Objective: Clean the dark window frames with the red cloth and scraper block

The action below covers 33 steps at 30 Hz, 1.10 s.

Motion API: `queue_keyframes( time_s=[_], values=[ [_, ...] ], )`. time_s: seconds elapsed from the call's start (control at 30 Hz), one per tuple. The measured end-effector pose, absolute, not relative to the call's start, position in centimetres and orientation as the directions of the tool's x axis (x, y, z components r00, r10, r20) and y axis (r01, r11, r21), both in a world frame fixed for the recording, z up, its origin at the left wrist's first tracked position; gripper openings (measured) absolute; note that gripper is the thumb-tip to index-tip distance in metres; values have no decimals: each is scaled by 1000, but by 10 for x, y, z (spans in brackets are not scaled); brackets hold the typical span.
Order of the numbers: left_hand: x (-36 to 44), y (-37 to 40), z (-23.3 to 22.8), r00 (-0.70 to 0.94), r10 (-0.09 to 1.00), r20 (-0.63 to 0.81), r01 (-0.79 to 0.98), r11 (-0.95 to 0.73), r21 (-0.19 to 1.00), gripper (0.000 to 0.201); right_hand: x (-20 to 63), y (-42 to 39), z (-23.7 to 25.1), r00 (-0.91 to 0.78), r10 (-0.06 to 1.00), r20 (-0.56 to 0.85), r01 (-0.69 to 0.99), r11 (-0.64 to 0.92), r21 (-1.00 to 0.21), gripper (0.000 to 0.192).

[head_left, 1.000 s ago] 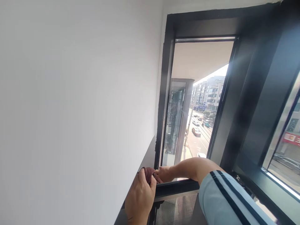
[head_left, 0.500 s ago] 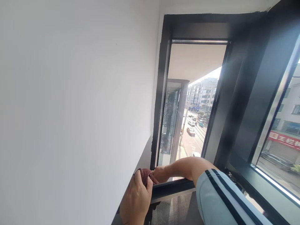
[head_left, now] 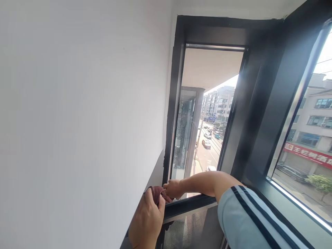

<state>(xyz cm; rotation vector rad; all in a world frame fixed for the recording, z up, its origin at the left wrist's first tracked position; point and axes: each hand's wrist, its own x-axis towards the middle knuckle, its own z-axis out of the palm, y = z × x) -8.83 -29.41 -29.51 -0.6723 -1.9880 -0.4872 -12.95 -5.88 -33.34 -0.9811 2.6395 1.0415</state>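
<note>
Grip of the left hand (head_left: 146, 221): fingers bent and closed on a bunched cloth, thumb on the near side, back of the hand toward the viewer.
Cloth (head_left: 156, 194): dark maroon, soft and crumpled, with a rough-looking surface; it sits at the lower left corner of the narrow window, between the two hands.
Right hand (head_left: 173, 188): just beyond the cloth, fingers partly curled toward the corner; how firmly it holds the fabric cannot be told.
Right arm (head_left: 202, 181): bare, bent at the elbow, crossing above the lower bar of the window.
Sleeve (head_left: 256, 214): smooth pale blue fabric with two dark stripes.
Lower bar (head_left: 189, 204): straight, dark and smooth, just right of the left hand.
Panel under the bar (head_left: 181, 231): see-through, with a fine mesh-like texture.
Window frame (head_left: 172, 114): dark, flat-faced, a tall slanting rectangle with a ragged outer edge against the wall.
Wall (head_left: 77, 121): broad, matte, pale grey-white, filling the left side.
Street (head_left: 207, 152): sunlit, with small cars, seen through the narrow window.
Larger window (head_left: 269, 174): at right, dark-framed, showing a red sign (head_left: 308, 152) with white characters and a leafy shrub (head_left: 321, 183).
</note>
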Motion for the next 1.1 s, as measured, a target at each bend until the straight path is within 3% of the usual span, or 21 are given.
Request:
queue_keyframes(
  time_s=[0.17,0.4,0.57,0.67,0.8,0.9,1.1],
  values=[
    [-88,-294,-292,-419,262,870,631,773,71,27,-116,-45,-292,-826,-542,-155,-512,607,608,50],
    [-86,-293,-293,-428,260,865,635,768,83,28,-121,-57,-331,-773,-517,-368,-634,593,497,25],
    [-87,-294,-292,-426,258,867,626,776,77,27,-110,-52,-289,-863,-473,-179,-485,676,554,46],
    [-88,-295,-291,-418,265,869,628,776,65,28,-111,-51,-287,-867,-455,-202,-485,680,550,49],
    [-90,-293,-293,-420,264,868,631,772,71,29,-120,-57,-321,-813,-458,-361,-583,634,509,22],
    [-91,-292,-295,-415,258,873,639,766,77,28,-118,-60,-325,-791,-490,-367,-612,613,499,13],
    [-92,-292,-295,-408,272,872,632,773,54,28,-112,-61,-308,-819,-540,-193,-549,641,537,42]
  ],
)
